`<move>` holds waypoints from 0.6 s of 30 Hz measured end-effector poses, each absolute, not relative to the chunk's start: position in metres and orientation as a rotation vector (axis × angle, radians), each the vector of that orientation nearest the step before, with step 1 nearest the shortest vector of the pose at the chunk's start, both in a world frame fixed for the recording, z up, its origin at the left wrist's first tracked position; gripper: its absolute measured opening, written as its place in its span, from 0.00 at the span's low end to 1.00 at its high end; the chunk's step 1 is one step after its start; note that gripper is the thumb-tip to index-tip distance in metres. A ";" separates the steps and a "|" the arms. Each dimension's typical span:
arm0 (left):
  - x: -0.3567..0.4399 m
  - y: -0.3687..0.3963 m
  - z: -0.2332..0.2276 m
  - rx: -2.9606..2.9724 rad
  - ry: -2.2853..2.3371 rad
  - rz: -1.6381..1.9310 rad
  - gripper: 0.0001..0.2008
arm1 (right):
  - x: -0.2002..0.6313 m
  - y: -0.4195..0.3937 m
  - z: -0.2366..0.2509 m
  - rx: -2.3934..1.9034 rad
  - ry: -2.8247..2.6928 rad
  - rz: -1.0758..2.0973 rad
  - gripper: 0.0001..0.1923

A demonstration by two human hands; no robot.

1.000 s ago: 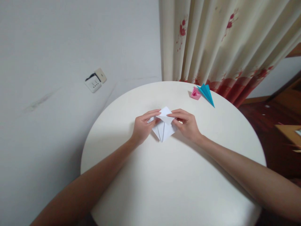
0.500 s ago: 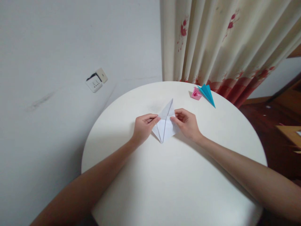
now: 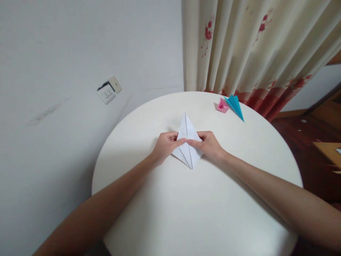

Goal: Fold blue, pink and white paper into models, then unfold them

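White folded paper (image 3: 188,142): 1 s ago its top flap was bent down toward the person; 0.5 s ago the flap stood up, half raised; now it's laid flat, so the sheet reads as a long kite/diamond w/ a sharp far tip and its near tip lower on the table than before. Left hand (image 3: 165,145) & right hand (image 3: 209,145) slid inward along the middle; their fingertips now nearly meet on the centre crease, pressing down.
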State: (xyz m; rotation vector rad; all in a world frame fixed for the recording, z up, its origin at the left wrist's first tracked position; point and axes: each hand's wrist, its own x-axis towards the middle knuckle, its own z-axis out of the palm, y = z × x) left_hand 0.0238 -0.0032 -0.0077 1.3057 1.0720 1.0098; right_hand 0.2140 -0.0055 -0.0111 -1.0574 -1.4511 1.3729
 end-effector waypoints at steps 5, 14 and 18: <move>0.022 -0.004 -0.010 1.314 1.088 0.907 0.19 | 0.217 -0.007 -0.012 -1.088 -1.474 1.488 0.22; 0.022 -0.005 -0.008 1.286 1.089 0.852 0.17 | 0.221 -0.008 -0.008 -1.055 -1.539 1.656 0.15; 0.022 -0.003 -0.009 1.294 1.078 0.951 0.15 | 0.222 -0.012 -0.003 -1.060 -1.701 1.688 0.10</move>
